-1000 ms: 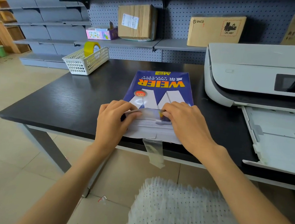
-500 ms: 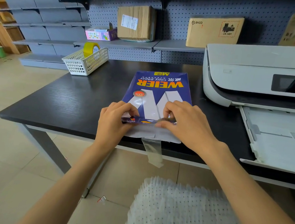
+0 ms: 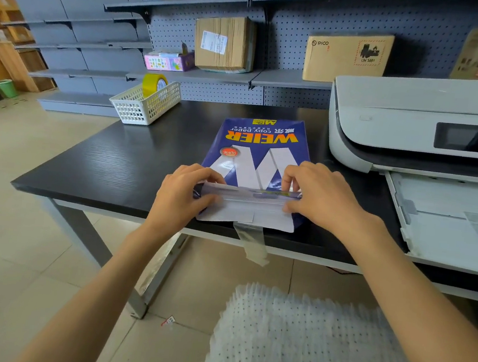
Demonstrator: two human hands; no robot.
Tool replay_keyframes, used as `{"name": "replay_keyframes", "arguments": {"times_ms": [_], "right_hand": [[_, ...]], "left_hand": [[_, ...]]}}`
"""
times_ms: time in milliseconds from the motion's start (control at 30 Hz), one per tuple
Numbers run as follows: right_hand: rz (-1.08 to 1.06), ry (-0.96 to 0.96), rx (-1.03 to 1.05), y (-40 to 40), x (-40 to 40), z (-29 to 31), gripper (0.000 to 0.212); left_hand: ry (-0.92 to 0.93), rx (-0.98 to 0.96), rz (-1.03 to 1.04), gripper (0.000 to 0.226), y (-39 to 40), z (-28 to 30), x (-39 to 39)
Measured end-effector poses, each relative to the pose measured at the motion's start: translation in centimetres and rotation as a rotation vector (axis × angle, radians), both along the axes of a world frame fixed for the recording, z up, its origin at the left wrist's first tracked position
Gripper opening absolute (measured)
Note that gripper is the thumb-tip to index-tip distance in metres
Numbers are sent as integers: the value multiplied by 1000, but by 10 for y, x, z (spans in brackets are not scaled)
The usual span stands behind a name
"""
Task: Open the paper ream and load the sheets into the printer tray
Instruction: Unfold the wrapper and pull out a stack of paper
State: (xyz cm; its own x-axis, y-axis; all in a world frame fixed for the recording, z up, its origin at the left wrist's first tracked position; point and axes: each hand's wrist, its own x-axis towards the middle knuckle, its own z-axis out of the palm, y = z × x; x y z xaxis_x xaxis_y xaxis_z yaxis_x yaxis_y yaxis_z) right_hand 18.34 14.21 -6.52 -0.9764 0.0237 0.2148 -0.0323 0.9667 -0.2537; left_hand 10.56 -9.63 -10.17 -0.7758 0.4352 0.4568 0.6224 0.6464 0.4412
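At the lower centre of the frame, a strip of clear tape point(image 3: 250, 241) is hanging from the ream's near end over the edge of the black tabletop point(image 3: 108, 163). Just above it, the white inner flap point(image 3: 245, 216) of the wrapper is lying open toward the viewer. The left hand point(image 3: 181, 196) is gripping the left corner of the blue wrapper flap, fingers point(image 3: 203, 173) curled over its edge with the thumb beneath. The right hand point(image 3: 322, 194) is pinching the flap's right end, fingers closed on it. The paper ream point(image 3: 260, 149), labelled "WEIER copy paper", is lying flat at mid-frame. To the right, the printer tray point(image 3: 447, 222) is standing pulled out beneath the white printer point(image 3: 403, 110). At upper left, a white basket point(image 3: 139, 104) is holding a yellow tape roll point(image 3: 153, 84).
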Motion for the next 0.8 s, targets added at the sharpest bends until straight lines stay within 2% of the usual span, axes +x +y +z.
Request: {"name": "replay_keyframes", "arguments": {"times_ms": [200,467,567,667,800], "right_hand": [[-12,-39,0,4,14,2,21],[-59,-130,111,14,26,11,36],[-52,-132,126,16,29,8,35],[-33,-127,124,15,33,7,34],[-10,-127,111,16,37,5,34]], "left_hand": [[-57,28,-19,28,-12,4,10],[-103,109,-67,39,-30,9,14],[-119,8,-81,44,-37,9,13],[-58,-170,9,58,-40,2,13],[-1,-209,45,57,-34,-1,22]]}}
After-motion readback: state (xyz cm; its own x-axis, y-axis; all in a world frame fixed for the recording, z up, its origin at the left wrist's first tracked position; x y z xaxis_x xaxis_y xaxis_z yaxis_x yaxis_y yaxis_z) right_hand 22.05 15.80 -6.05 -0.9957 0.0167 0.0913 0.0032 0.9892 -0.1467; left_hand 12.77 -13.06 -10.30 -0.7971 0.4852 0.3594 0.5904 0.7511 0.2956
